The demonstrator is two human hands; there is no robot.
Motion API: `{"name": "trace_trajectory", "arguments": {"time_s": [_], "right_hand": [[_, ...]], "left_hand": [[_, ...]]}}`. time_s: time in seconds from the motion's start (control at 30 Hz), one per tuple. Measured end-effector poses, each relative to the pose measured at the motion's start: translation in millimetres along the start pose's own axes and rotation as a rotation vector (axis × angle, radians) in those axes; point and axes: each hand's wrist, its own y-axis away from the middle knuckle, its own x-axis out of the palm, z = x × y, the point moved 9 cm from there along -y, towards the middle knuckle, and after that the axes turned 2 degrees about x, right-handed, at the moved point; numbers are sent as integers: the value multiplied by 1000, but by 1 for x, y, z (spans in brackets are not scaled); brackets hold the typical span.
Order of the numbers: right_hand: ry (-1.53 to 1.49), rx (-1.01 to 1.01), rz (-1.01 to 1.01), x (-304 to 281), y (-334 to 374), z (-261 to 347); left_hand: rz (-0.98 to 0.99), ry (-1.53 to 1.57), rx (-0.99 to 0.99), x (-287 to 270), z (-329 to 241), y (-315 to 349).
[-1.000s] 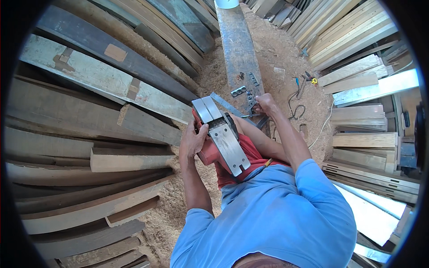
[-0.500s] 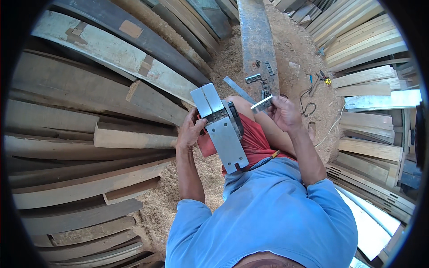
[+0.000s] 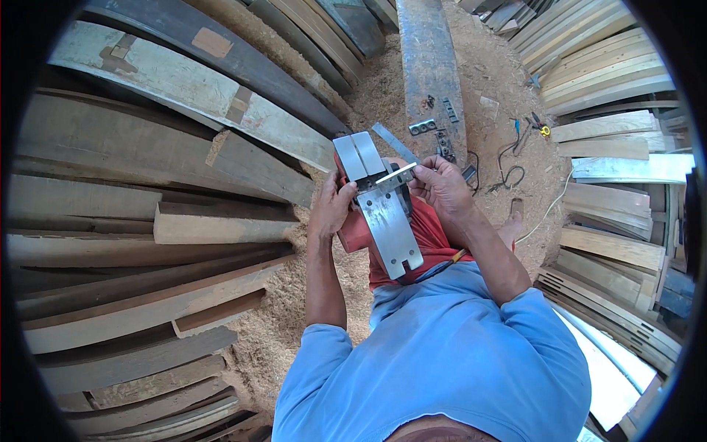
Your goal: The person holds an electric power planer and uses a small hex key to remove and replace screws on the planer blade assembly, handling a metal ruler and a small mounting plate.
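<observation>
An electric hand planer (image 3: 389, 232) lies upside down over my lap, its silver sole plates facing up and a dark gap between them. My left hand (image 3: 330, 210) is closed on its left side, thumb near the gap. Between the fingertips of my right hand (image 3: 443, 190) is a flat metal planer blade (image 3: 394, 178). It lies slantwise over the gap; whether it touches the planer I cannot tell. Just beyond is a steel ruler (image 3: 395, 143). On the long board ahead (image 3: 433, 62) are a metal bar with round holes (image 3: 423, 127) and several small dark metal parts.
Stacked timber lines the left side (image 3: 221, 223), close to my left arm, and more boards (image 3: 607, 188) stand at the right. Sawdust covers the floor (image 3: 490, 74). To the right lie a dark cord (image 3: 503, 166) and a yellow-handled tool (image 3: 544, 131).
My right hand has moved left and brought the blade from beside the planer to over its gap. The planer has shifted slightly in my left hand.
</observation>
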Motion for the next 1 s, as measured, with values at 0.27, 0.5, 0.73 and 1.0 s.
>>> {"name": "trace_trajectory", "arguments": {"time_s": [0.27,0.5,0.73,1.0], "right_hand": [[34,24,11,8,-12,-17],[166,35,-46,11,-12,-11],[582,-38,-87,22,-12,3],[787,-185,-57,37,-14,9]], "left_hand": [[9,457,-96,8,-3,8],[-25,338,-86,8,-20,9],[-7,317,-49,13,-32,7],[-20,282,-63,13,-29,6]]}}
